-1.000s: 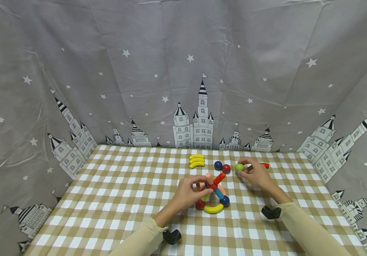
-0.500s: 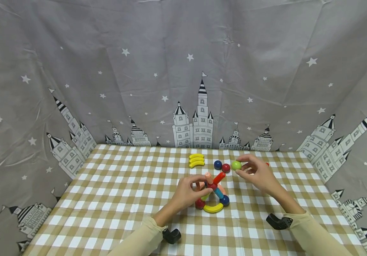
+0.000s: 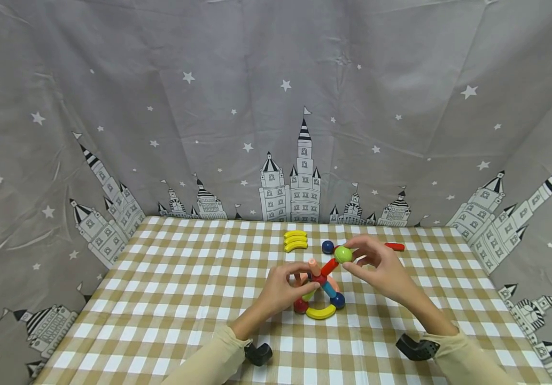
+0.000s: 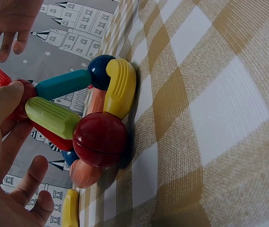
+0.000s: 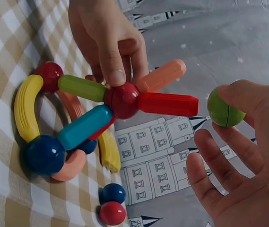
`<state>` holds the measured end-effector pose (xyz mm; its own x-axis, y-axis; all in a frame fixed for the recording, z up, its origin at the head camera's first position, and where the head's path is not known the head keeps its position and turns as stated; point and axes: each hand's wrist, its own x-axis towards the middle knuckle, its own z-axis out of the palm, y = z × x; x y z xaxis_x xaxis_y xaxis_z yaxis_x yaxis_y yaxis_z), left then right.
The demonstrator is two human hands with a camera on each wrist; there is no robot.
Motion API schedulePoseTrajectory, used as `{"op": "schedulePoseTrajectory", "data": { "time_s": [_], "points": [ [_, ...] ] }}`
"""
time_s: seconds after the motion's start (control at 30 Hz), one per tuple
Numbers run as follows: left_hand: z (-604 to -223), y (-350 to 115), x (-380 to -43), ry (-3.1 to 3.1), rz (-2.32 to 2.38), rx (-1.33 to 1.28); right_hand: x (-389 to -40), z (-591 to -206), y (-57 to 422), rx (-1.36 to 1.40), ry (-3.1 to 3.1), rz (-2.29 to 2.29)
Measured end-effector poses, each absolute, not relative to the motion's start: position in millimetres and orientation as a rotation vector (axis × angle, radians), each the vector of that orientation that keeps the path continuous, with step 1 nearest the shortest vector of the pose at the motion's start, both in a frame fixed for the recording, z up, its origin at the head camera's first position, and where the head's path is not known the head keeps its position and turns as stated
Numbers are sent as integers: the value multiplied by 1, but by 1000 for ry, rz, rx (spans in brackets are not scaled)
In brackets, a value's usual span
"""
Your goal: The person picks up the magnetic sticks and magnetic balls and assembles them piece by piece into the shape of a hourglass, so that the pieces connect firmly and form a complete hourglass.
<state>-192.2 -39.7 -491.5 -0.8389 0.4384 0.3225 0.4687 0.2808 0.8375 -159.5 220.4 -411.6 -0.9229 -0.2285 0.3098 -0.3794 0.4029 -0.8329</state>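
Observation:
A ball-and-rod toy structure stands on the table, its base joining blue balls [image 5: 45, 155], a dark red ball [image 4: 100, 139] and curved rods such as the yellow one [image 3: 321, 312]. Lime [image 5: 83, 88] and teal [image 5: 84, 126] rods lean up to a red top ball [image 5: 125, 100]. My left hand [image 3: 280, 291] pinches that top ball between thumb and fingers. From it a peach rod [image 5: 165, 75] and a red rod [image 5: 169, 104] stick outward. My right hand [image 3: 383, 270] pinches a green ball [image 5: 225, 108] just off the red rod's free end, a small gap showing in the right wrist view.
Behind the structure lie yellow curved rods [image 3: 296, 246] side by side. A loose blue ball [image 3: 327, 247] and a red ball [image 5: 112, 213] sit together at the back. Another red rod [image 3: 394, 246] lies beyond my right hand. A grey castle-print curtain [image 3: 208, 133] rises behind the checked tablecloth [image 3: 184, 289].
My right hand has carried the green ball left and toward me, from beside the loose red ball to the red rod's tip. My left hand has stayed on the structure.

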Motion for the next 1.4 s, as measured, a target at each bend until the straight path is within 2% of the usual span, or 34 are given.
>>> {"op": "schedulePoseTrajectory", "data": {
  "time_s": [1.4],
  "points": [
    [-490, -40, -191, -2481, -1614, -903, -156, -427, 199, 546, -2376, 1731]
  ]
}}
